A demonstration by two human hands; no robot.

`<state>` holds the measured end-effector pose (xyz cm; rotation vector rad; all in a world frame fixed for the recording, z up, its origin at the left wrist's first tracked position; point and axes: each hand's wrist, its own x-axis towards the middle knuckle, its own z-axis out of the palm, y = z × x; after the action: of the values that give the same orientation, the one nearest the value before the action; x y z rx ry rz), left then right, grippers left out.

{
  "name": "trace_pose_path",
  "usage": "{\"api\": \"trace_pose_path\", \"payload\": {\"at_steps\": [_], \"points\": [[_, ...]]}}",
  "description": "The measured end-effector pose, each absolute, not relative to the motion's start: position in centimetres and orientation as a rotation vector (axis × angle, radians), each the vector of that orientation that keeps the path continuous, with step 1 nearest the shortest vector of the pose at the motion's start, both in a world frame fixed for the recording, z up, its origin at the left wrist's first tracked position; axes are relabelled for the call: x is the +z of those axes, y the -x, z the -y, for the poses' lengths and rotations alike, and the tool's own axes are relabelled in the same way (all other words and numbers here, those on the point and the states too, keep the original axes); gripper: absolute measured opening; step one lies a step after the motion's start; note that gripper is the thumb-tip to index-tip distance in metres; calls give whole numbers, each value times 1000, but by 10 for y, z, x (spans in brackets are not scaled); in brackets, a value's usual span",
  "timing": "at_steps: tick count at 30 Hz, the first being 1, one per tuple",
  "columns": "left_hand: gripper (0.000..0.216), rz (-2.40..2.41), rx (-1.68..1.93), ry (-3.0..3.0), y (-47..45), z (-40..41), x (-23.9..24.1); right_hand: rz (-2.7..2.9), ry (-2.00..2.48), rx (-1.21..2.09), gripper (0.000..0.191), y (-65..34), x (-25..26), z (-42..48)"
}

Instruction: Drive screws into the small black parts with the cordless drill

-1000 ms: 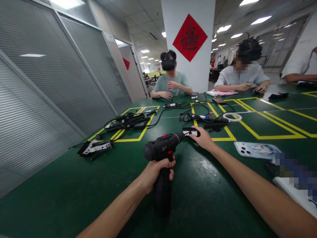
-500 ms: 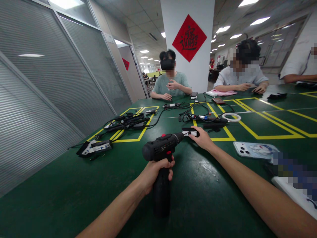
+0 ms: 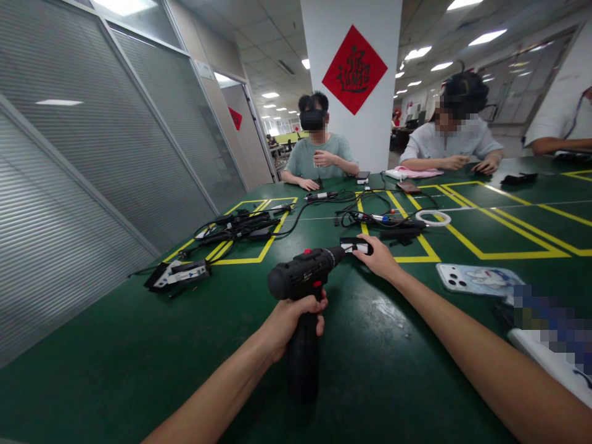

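Observation:
My left hand (image 3: 298, 317) is wrapped round the grip of a black cordless drill (image 3: 300, 277) with red buttons. The drill lies level in the air, its chuck pointing away and to the right. Its tip meets a small black-and-white block (image 3: 355, 246) on the green table (image 3: 240, 370); the exact contact point is too small to make out. My right hand (image 3: 377, 258) grips this block from its right side, thumb in front and fingers behind. Just beyond the block lie black pieces (image 3: 402, 235) and a cable bundle (image 3: 370, 217).
Tangled black cables (image 3: 240, 228) and a black-and-white part (image 3: 178, 274) lie on the left. A phone in a patterned case (image 3: 478, 279) lies right of my right forearm. A white ring (image 3: 433, 218) rests farther back. Two people sit across the table, and another person is at the far right.
My hands, the drill and the block hold almost the same place; the view shifts very slightly. Across the table, one person's hands have moved a little.

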<state>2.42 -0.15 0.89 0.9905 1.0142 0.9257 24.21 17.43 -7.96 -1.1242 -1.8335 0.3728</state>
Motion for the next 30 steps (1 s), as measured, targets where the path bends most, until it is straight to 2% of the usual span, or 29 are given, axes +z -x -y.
{"api": "trace_pose_path", "payload": {"at_steps": [30], "points": [[19,-1015,923,-1000,-24,0,6,1849,1129,345,46,-244,-81,-176]]}}
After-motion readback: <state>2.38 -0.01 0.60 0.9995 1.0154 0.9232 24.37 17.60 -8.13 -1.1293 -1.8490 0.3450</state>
